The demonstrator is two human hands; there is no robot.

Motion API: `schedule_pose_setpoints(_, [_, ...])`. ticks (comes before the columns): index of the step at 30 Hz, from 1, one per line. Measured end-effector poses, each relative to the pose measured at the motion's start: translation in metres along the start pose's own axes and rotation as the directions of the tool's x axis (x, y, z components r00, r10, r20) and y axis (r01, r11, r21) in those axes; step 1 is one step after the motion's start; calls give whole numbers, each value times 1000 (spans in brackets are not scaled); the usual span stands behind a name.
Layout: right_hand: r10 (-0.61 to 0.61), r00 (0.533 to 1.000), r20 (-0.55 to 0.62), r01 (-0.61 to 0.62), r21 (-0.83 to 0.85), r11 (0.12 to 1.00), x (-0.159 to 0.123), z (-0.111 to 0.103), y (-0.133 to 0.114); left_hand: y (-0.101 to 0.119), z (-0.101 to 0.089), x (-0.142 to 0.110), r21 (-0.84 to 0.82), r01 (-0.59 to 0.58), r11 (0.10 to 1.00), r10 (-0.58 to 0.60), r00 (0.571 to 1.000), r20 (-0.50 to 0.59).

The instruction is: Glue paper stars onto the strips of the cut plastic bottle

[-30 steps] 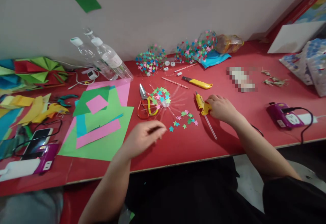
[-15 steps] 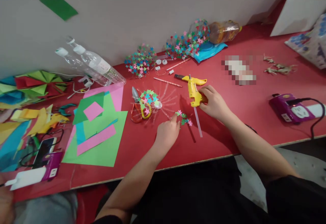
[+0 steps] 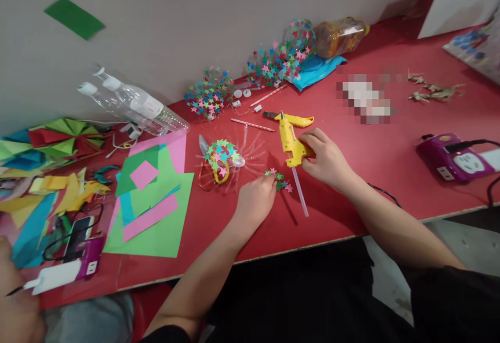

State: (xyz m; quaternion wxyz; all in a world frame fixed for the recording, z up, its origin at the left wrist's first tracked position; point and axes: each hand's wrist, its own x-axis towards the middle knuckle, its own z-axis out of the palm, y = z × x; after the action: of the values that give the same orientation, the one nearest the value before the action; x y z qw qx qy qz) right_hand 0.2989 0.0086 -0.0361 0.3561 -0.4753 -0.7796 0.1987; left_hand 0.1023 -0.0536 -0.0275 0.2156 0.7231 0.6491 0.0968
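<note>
My right hand [image 3: 328,158] is wrapped round the handle of a yellow hot glue gun [image 3: 289,142], its nozzle pointing away from me. A clear glue stick [image 3: 300,192] sticks out of the gun's back end. At a small pile of coloured stars [image 3: 282,182], my left hand [image 3: 258,195] has its fingers bunched together; whatever is between the fingertips is hidden. Beyond it lies a clear plastic piece with thin splayed strips [image 3: 253,151], with more loose stars [image 3: 222,151] beside it. Scissors [image 3: 213,172] with red and yellow handles lie partly under those stars.
Star-covered clear balls [image 3: 209,93] stand by the wall near a yellow cutter [image 3: 299,120] and striped straws [image 3: 253,124]. Coloured paper sheets [image 3: 156,228] and plastic bottles [image 3: 136,101] are left. A purple power strip [image 3: 441,158] sits right. Another person's arm [image 3: 17,291] shows lower left.
My left hand's index finger, stretched toward the small star pile before, is now drawn in with the other fingers at the stars. The glue gun stays in my right hand; the view has shifted slightly.
</note>
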Motion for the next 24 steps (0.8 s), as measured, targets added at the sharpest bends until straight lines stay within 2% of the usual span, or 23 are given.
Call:
schedule_pose_setpoints(3, [5,1000,-12,-5,26,1000,-1,2,0,-4,2,-4,-24,-16,1000,16,1000,18])
schedule_pose_setpoints(7, [58,998,-28,-56,83,995,1,3,2,-10,6,-9,19,23,1000,-24,998,57])
schedule_pose_setpoints(12, [143,989,-43,-136,145,980,3,6,3,-6,12,-15,231,42,972,-75,988,133])
schedule_pose_setpoints(17, [129,987,-97,-108,195,975,4,8,6,1,18,-16,390,3,921,-53,992,118])
schedule_pose_setpoints(20, [122,987,-100,-100,203,974,4,9,8,2,19,-13,382,5,924,-53,992,116])
schedule_pose_setpoints(24, [130,988,-85,-111,197,974,5,9,8,1,15,-9,248,31,968,-58,993,103])
